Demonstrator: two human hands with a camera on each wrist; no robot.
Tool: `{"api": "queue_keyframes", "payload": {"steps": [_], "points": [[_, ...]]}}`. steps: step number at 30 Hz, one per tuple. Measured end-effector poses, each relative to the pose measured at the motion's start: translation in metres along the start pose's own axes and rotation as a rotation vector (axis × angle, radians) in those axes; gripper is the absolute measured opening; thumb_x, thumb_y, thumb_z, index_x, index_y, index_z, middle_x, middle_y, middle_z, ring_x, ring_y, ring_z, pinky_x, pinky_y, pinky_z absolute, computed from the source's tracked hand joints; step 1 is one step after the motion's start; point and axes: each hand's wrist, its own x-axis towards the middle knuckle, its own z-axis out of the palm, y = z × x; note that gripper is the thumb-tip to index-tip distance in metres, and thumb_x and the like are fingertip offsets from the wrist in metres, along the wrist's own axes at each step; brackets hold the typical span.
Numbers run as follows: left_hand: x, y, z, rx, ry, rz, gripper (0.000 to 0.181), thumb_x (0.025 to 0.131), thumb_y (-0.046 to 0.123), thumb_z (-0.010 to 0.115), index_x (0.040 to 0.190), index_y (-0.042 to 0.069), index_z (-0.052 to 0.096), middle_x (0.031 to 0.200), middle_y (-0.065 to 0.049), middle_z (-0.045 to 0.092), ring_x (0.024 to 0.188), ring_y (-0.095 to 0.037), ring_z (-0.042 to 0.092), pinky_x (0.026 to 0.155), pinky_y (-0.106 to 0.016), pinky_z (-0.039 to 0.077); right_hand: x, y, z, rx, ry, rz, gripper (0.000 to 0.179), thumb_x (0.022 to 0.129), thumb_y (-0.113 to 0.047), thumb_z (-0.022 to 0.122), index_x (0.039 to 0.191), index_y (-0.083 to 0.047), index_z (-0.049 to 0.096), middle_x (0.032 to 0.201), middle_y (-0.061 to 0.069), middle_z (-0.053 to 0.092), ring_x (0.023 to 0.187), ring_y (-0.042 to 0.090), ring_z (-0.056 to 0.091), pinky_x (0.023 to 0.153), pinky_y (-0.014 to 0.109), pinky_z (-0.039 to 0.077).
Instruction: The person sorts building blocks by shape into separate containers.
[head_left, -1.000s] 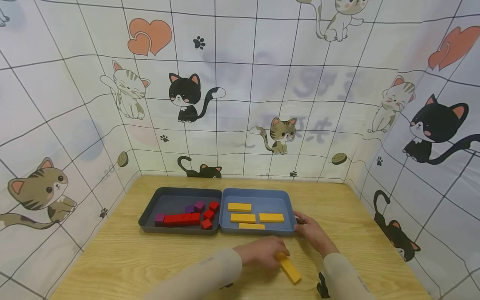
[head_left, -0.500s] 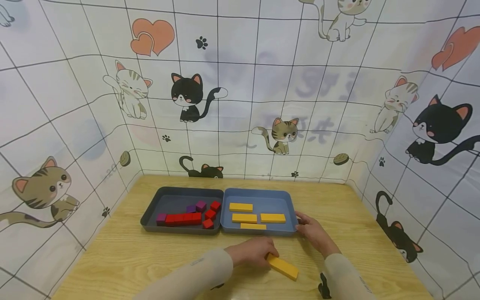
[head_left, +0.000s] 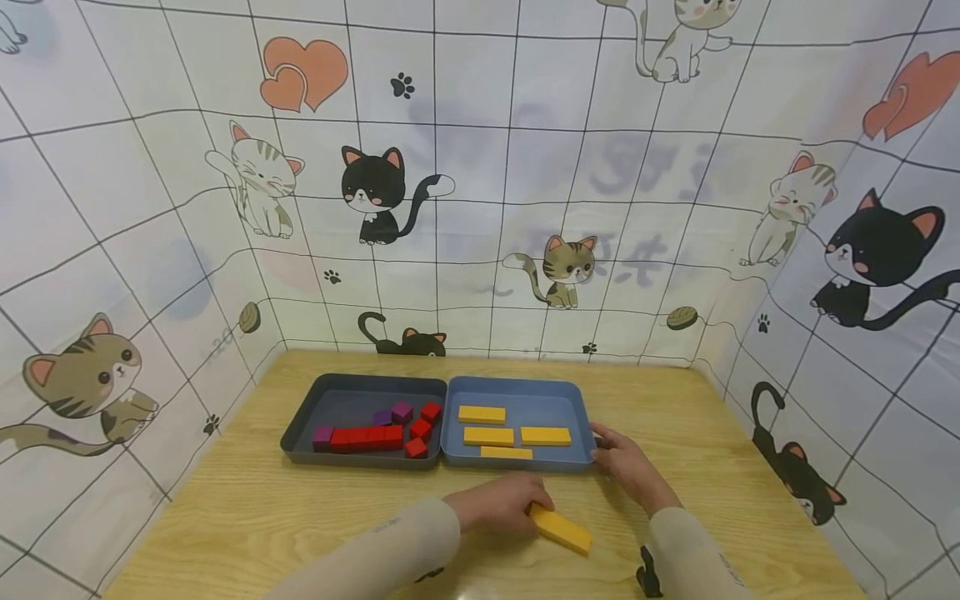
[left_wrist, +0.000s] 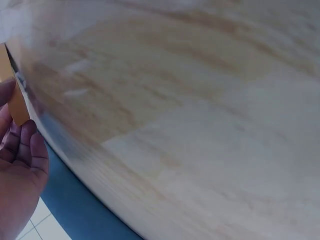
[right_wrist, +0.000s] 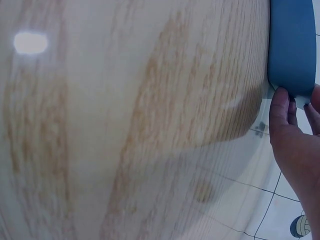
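Observation:
My left hand pinches one end of a long yellow block in front of the trays. The block's other end points toward the near right, at a slant. In the left wrist view, thumb and fingers are on either side of that block. At the right, my right hand grips the near right corner of a blue tray. From the right wrist view, its fingers curl at the tray's corner. Inside the blue tray lie several yellow blocks, flat and lengthwise.
Left of the blue tray, edge against edge, sits a dark grey tray. It holds a row of red cubes, several loose red cubes and purple cubes. A cat-print sheet surrounds the wooden table.
My left hand has moved left with the yellow block, which has swung from a steep slant to a flatter one. My right hand stays at the blue tray's corner.

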Motion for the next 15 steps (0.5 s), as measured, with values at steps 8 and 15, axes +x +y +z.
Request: {"api": "queue_keyframes", "payload": {"steps": [8,15], "points": [[-0.002,-0.004,-0.009,-0.026,0.096,-0.045,0.035,0.078,0.013,0.080,0.113,0.013,0.075,0.097,0.011,0.062,0.084,0.001,0.051,0.076,-0.011,0.040,0.000,0.000,-0.001,0.002,-0.012,-0.006,0.058,0.099,0.000,0.047,0.154,-0.001,0.030,0.150,0.035,0.031,0.136,0.046,0.037,0.108,0.057,0.032],[-0.003,-0.011,-0.023,-0.058,0.154,-0.118,0.032,0.084,0.013,0.078,0.116,0.015,0.075,0.097,0.011,0.063,0.080,-0.001,0.049,0.071,-0.015,0.043,-0.001,0.000,0.000,0.030,-0.015,-0.010,0.058,0.099,0.001,0.046,0.154,-0.001,0.030,0.150,0.035,0.031,0.135,0.046,0.039,0.108,0.057,0.033]]}}
